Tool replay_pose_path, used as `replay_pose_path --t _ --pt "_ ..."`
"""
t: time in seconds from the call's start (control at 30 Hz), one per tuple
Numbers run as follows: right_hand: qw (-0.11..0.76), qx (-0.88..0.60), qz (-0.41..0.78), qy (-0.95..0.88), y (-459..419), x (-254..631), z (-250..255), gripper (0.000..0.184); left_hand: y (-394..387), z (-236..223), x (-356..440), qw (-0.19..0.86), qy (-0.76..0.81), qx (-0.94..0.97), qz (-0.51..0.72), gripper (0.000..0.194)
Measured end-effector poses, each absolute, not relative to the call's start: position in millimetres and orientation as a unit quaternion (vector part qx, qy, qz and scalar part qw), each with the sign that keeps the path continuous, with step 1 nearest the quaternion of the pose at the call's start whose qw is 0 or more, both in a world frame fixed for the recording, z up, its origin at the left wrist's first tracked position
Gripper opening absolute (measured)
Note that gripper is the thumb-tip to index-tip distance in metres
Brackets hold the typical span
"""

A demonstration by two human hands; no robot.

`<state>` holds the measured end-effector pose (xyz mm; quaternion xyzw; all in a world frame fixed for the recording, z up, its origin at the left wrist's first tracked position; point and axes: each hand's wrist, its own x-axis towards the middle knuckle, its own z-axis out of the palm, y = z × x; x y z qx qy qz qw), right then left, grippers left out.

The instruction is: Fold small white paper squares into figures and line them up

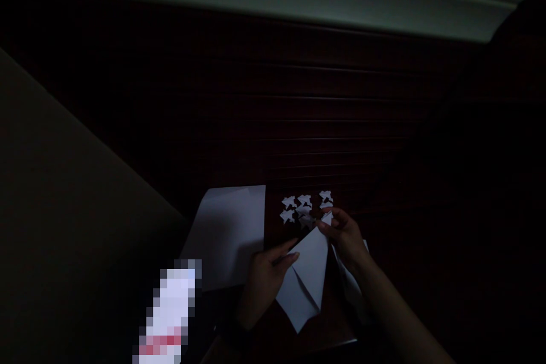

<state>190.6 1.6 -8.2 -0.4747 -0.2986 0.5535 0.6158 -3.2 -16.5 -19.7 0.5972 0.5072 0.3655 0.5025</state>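
Observation:
A partly folded sheet of white paper [309, 270] is held up between both hands, its flaps hanging toward me. At its left edge my left hand [268, 273] pinches it between thumb and fingers. My right hand [343, 233] grips the narrow top corner, where a small fold shows. Just beyond the paper lie several small folded paper figures [289, 202] in rough rows; some are partly hidden by my right hand and the held sheet.
White paper sheets [230, 227] lie at the left of the dark table [328, 324]. More white paper [356, 290] is partly hidden under my right forearm. A dark slatted panel [298, 96] rises behind. A blurred-out bright object [168, 313] stands at lower left. The scene is dim.

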Motion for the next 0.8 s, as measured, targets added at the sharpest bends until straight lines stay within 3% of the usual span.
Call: replay_pose_path --t 0.13,0.4,0.8 --pt "0.615 -0.479 0.548 -0.302 0.5 189.6 -7.3 0.043 -17.5 -17.4 -4.5 0.472 0.496 0.633 0.362 0.033" --pt "0.603 -0.520 0.501 -0.338 -4.4 176.2 -6.7 0.045 -14.8 -5.7 -8.8 0.300 0.478 0.743 0.360 0.034" --pt "0.610 -0.486 0.531 -0.333 -9.4 155.6 -9.2 0.046 -25.3 -16.7 11.7 0.360 0.496 0.679 0.403 0.032"
